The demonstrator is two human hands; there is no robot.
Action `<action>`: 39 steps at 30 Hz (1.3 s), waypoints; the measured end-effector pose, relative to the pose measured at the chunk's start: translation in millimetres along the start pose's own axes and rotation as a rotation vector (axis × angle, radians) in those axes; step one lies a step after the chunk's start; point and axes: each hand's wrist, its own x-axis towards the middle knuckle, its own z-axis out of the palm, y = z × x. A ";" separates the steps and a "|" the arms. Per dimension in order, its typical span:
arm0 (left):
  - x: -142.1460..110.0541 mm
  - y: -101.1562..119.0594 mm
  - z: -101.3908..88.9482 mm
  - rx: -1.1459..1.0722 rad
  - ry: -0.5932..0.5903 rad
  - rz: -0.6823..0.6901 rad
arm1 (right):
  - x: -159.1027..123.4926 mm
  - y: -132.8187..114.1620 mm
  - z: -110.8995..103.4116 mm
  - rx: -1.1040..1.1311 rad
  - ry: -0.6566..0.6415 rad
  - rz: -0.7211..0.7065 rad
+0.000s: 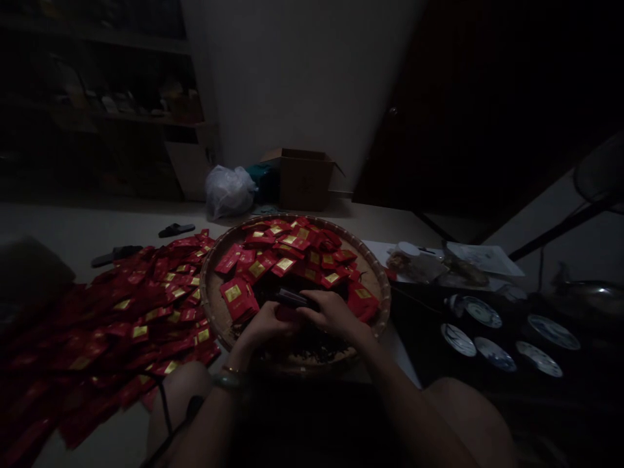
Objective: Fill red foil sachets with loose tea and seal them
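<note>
In front of me a round woven bamboo tray (383, 281) holds a heap of red packets (292, 242) with gold labels and dark loose leaves, perhaps tea (316, 344). Over its near half my two hands come together. My left hand (263, 326) is closed on the edge of a dark red packet (288, 314). My right hand (334, 313) is closed around a small dark oblong device (294, 298), which lies across the packet's top edge. Dim light hides the exact finger contacts and the device's details.
Many more red packets (160, 312) spread over the floor at left, near dark slippers (176, 230). Behind stand a white plastic bag (229, 190) and an open cardboard box (307, 182). At right, a low dark table bears patterned small dishes (494, 354) and a lidded jar (405, 252).
</note>
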 end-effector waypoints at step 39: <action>16.4 -6.1 -16.4 -0.168 0.128 0.120 | 5.7 -7.6 16.2 -0.225 -0.101 0.082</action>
